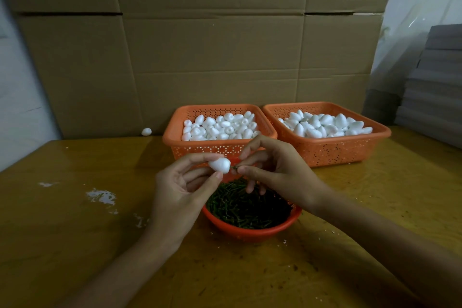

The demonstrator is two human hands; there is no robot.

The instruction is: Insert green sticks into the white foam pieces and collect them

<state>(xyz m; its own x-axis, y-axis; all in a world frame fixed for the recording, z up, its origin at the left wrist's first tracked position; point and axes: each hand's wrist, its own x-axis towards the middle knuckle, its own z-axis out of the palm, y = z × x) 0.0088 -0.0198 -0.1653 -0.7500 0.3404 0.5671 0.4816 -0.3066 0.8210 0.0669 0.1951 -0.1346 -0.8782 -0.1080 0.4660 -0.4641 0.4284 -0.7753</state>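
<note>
Over a wooden bench (87, 220), a person's left hand (182, 187) pinches a white foam piece (220, 165). The right hand (272, 167) pinches a green stick (233, 167) at the piece's tip, the stick mostly hidden by fingertips. Both hands partly cover a red bowl (250, 234) of sticks; two orange baskets (172, 139) of foam stand behind.

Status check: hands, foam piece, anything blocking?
Left hand pinches foam piece. Right hand pinches green stick at the foam's end. Nothing in the way; bowl of sticks underneath.
</note>
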